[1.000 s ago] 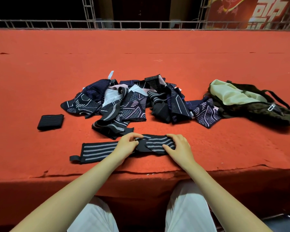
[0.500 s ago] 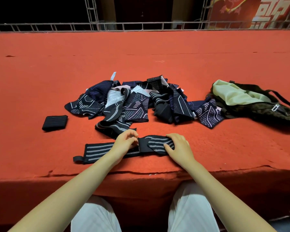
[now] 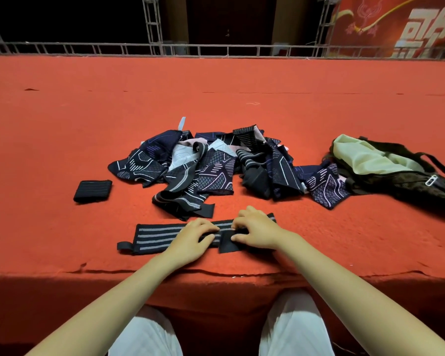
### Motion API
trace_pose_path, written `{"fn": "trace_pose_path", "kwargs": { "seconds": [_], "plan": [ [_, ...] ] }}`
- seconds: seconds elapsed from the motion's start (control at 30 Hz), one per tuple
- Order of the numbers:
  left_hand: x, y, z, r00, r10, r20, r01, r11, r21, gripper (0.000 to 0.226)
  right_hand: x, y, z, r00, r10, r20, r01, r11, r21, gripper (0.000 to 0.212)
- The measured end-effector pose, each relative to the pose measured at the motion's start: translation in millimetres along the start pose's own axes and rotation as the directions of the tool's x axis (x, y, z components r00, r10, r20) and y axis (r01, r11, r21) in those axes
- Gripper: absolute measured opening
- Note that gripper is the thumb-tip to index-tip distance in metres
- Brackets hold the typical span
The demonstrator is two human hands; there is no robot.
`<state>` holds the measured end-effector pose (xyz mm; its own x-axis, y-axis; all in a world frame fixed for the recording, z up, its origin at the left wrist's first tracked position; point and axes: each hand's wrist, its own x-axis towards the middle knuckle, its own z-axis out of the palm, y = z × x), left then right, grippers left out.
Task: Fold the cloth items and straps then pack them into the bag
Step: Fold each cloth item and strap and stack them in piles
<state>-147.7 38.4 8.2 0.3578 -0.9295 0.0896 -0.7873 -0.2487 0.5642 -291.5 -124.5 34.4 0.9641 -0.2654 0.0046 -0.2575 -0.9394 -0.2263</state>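
Both hands lie on the striped strap (image 3: 162, 233) (near the red table's front edge): left hand (image 3: 190, 238) presses flat, right hand (image 3: 254, 231) presses its curled fingers on the folded end. The bag (image 3: 396, 173) sits far right.

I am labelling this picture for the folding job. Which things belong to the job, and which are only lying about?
Job: strap under both hands, left and right; folded strap; cloth pile; bag.
Lying about: truss; banner.
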Motion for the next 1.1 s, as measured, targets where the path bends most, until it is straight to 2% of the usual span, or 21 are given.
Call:
{"fn": "trace_pose_path", "kwargs": {
  "seconds": [0.13, 0.17, 0.27, 0.33, 0.43, 0.53, 0.63, 0.7, 0.77, 0.97, 1.03, 1.1],
  "plan": [
    [-2, -1, 2, 0.999, 0.024, -0.032, -0.023, 0.999, 0.032, 0.031, -6, 6, 0, 0.994, -0.085, -0.069, 0.101, 0.958, 0.270, 0.009],
    [0, 0, 2, 0.999, 0.029, -0.043, -0.027, 0.998, 0.050, 0.030, -11, 8, -2, 0.996, -0.054, -0.074, 0.078, 0.924, 0.373, 0.004],
    [4, 5, 2, 0.999, 0.013, -0.048, -0.008, 0.994, 0.110, 0.030, -30, 15, -11, 0.989, 0.126, -0.071, -0.044, 0.729, 0.684, 0.014],
    [6, 5, 2, 0.999, -0.010, -0.040, 0.014, 0.993, 0.116, 0.030, -39, 24, -20, 0.973, 0.193, -0.129, -0.035, 0.673, 0.739, 0.013],
    [9, 5, 0, 0.999, -0.032, -0.010, 0.032, 0.998, 0.047, 0.027, -39, 28, -38, 0.955, 0.214, -0.206, 0.000, 0.693, 0.721, 0.009],
    [11, 8, -6, 0.998, -0.050, -0.026, 0.048, 0.995, -0.083, 0.029, -18, 7, -51, 0.967, 0.145, -0.211, 0.015, 0.792, 0.610, 0.010],
    [5, 17, -12, 0.970, -0.191, -0.152, 0.135, 0.939, -0.316, 0.025, 12, -13, -42, 0.993, 0.040, -0.111, 0.014, 0.895, 0.446, 0.010],
    [-2, 22, -17, 0.938, -0.277, -0.207, 0.177, 0.898, -0.402, 0.023, 27, -14, -27, 1.000, 0.013, 0.012, -0.017, 0.926, 0.376, 0.005],
    [-9, 22, -21, 0.930, -0.298, -0.216, 0.181, 0.881, -0.437, 0.023, 32, -9, -13, 0.996, 0.027, 0.080, -0.055, 0.929, 0.366, 0.008],
    [-8, 17, -23, 0.948, -0.291, -0.131, 0.246, 0.927, -0.282, 0.020, 20, 1, 4, 0.992, 0.103, -0.076, -0.087, 0.979, 0.185, 0.030],
    [0, 18, -15, 0.958, -0.273, -0.090, 0.254, 0.951, -0.175, 0.026, 10, 4, 4, 0.979, 0.124, -0.162, -0.088, 0.973, 0.214, 0.030],
    [7, 21, -6, 0.981, -0.152, -0.122, 0.157, 0.987, 0.029, 0.035, -4, 11, 3, 0.941, 0.197, -0.275, -0.109, 0.946, 0.305, 0.028]
  ]
}}
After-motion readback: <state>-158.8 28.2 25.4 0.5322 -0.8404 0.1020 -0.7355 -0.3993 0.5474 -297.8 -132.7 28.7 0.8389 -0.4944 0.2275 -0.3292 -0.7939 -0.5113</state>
